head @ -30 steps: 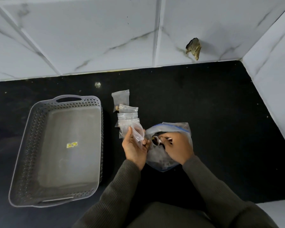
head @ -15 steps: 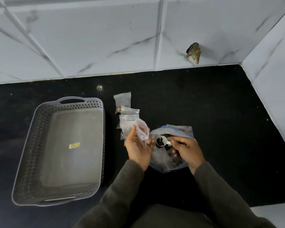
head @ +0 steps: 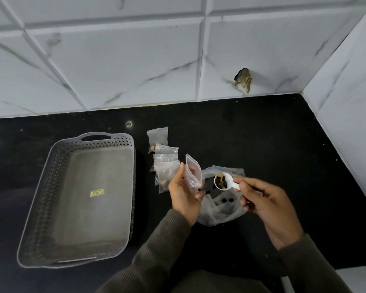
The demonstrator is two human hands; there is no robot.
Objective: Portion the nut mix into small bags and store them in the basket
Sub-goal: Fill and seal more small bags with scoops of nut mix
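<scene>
Black desk (head: 273,144), white marble-look tile wall (head: 114,70) beyond both my hands.

Item 1: grey perforated plastic basket (head: 40,197), well to the left of my left hand (head: 183,194). A yellow sticker (head: 97,192) lies on its floor; the print is too small to read.

Item 2: small bag (head: 192,175), clear, with a zip top. I pinch it between the thumb and fingers of my left hand, upright, mouth open towards the right. I can read no print on it.

Item 3: white scoop (head: 226,182), its handle pinched in the curled fingers of my right hand (head: 262,199). The bowl holds nut mix (head: 221,181), dark and pale pieces, and sits just beside the small bag's mouth, apart from it.

Item 4: large bag (head: 220,210), clear with a blue strip at the mouth, lying on the desk under and between my hands. A few dark pieces show inside.

Item 5: pile of small bags (head: 164,163), just beyond my left hand, overlapping, some with nuts inside.

Item 6: broken patch (head: 243,79) in the tile, far beyond my right hand.

Change from half a second ago: the scoop was down in the large bag's mouth; it is now lifted clear and loaded. The small bag has turned more upright. Basket and pile lie as before.
</scene>
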